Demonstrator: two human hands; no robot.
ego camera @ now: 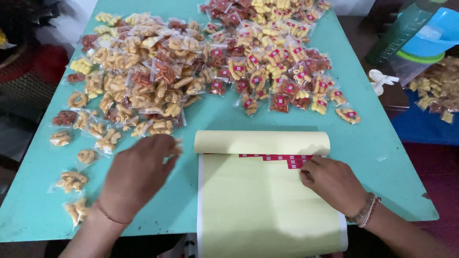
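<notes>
Small clear plastic packets of orange fried snacks (138, 86) cover the turquoise table (382, 143). The left hand (136, 174) pinches one packet (176, 145); the right hand (332, 181) — fingertips narrowed — picks at red stickers (282, 158) on the yellow backing sheet (263, 210).

1. Single view: a head-worn camera looks steeply down and forward over the turquoise rectangular table (382, 143), from the near edge toward the far edge.
2. Range: close. The left hand (136, 174) and right hand (334, 184) enter from the bottom edge of the frame, forearms cut off.
3. Coverage: the pale yellow curled backing sheet (267, 210) lies lowest in the frame, nearest the camera; the spread of clear snack packets (191, 67) fills the upper half.
4. No second view shares the scene.
</notes>
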